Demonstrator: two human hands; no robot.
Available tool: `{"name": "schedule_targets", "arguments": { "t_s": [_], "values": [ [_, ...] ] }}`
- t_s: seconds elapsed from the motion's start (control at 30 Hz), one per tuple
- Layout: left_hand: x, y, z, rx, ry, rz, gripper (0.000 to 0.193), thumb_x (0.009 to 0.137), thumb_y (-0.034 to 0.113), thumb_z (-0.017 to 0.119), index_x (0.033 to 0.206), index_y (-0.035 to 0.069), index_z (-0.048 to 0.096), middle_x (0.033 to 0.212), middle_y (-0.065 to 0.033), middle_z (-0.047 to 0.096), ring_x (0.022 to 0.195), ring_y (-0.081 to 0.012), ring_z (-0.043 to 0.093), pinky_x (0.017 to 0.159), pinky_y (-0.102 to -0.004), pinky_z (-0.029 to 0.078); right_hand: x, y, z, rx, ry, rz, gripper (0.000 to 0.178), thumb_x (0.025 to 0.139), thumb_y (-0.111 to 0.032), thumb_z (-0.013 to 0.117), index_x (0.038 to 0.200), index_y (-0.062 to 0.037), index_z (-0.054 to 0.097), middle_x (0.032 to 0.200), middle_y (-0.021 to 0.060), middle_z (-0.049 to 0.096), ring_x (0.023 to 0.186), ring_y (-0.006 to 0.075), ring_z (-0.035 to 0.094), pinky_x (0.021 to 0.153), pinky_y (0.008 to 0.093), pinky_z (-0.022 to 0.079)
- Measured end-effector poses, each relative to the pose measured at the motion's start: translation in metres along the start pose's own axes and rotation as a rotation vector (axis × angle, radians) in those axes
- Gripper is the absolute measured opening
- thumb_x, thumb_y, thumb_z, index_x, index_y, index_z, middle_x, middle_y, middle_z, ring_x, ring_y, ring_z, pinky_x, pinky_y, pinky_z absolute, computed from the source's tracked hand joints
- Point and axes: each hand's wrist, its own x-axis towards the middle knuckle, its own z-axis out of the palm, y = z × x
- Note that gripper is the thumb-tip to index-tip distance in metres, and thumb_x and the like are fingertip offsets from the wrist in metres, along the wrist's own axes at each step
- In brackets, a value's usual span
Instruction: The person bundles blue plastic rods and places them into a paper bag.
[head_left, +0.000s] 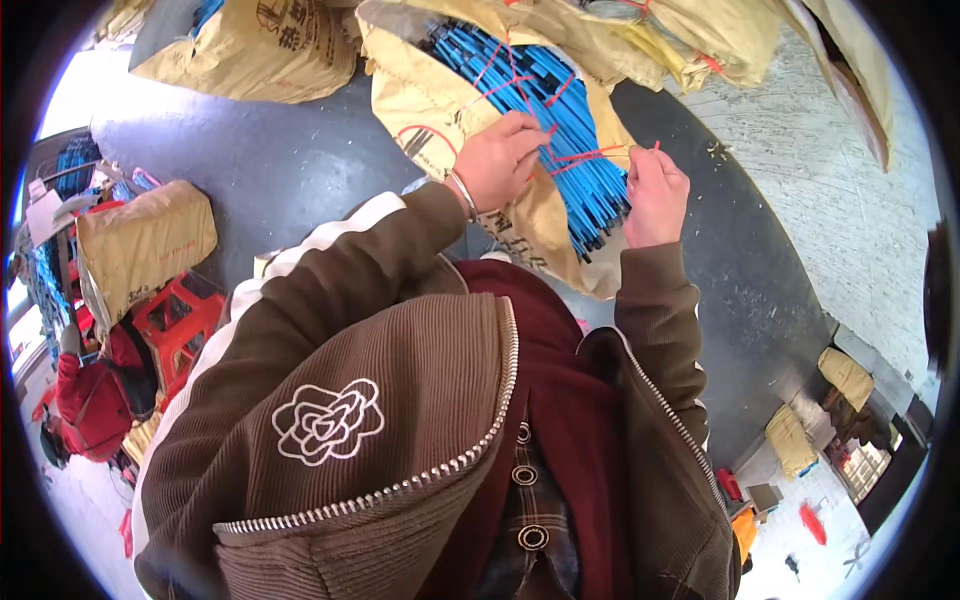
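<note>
A yellowish-brown paper sack [400, 90] lies before me with its mouth spread wide. Many thin blue rods with dark ends [580, 150] fill it in a dense bundle. Red string [515, 75] criss-crosses over them and the sack's edges. My left hand [497, 160], a bracelet at its wrist, pinches the string over the near left side of the rods. At the sack's right edge my right hand [655, 195] grips the string too, a short end standing up from its fingers. Between both hands the string [590, 155] runs taut.
Another brown sack [250, 50] stands at the far left, and more sacks [700, 40] line the far right. To the left, a sack [145, 245] rests by a red plastic stool [180, 325], near a person in red [95, 405]. Grey floor [290, 150] surrounds my sack; a pale wall [800, 180] rises at right.
</note>
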Motion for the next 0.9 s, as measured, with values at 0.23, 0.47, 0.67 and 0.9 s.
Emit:
{"name": "schedule_targets", "arguments": {
  "t_s": [0.23,0.47,0.67,0.9],
  "values": [
    [0.01,-0.029,0.014,0.048,0.036,0.05,0.028,0.069,0.002,0.059,0.096,0.004,0.056,0.1,-0.0132,0.053,0.087,-0.0295,0.054,0.071,-0.0354,0.046,0.015,0.015,0.028,0.271,0.073,-0.021,0.016,0.08,-0.011,0.052,0.066,-0.0028,0.05,0.057,0.0009,0.045,0.049,0.0091,0.042,0.051,0.0251,0.04],
    [0.02,-0.043,0.012,0.218,-0.115,0.231,0.038,0.068,0.005,0.06,0.105,0.003,0.052,0.107,-0.0122,0.049,0.089,-0.0263,0.053,0.075,-0.0344,0.045,0.064,0.048,-0.005,0.446,0.035,0.264,0.006,0.082,-0.007,0.048,0.079,-0.0027,0.049,0.06,0.0028,0.044,0.047,0.0121,0.041,0.048,0.0301,0.044],
    [0.02,-0.051,0.01,0.239,-0.263,0.328,0.036,0.068,0.006,0.06,0.103,0.003,0.053,0.106,-0.0121,0.05,0.089,-0.0259,0.052,0.075,-0.0347,0.044,0.077,0.059,-0.023,0.343,0.31,0.354,0.009,0.082,-0.007,0.049,0.074,-0.003,0.047,0.057,0.0014,0.042,0.046,0.0094,0.037,0.046,0.0281,0.041],
    [0.023,-0.027,0.005,-0.041,-0.172,0.183,0.025,0.07,0.003,0.06,0.094,0.003,0.057,0.093,-0.012,0.055,0.08,-0.0274,0.055,0.069,-0.0352,0.046,0.06,0.02,-0.024,0.219,0.109,0.253,0.016,0.083,-0.01,0.05,0.069,-0.004,0.045,0.056,-0.0001,0.039,0.046,0.0083,0.035,0.049,0.0271,0.041]
  ]
}}
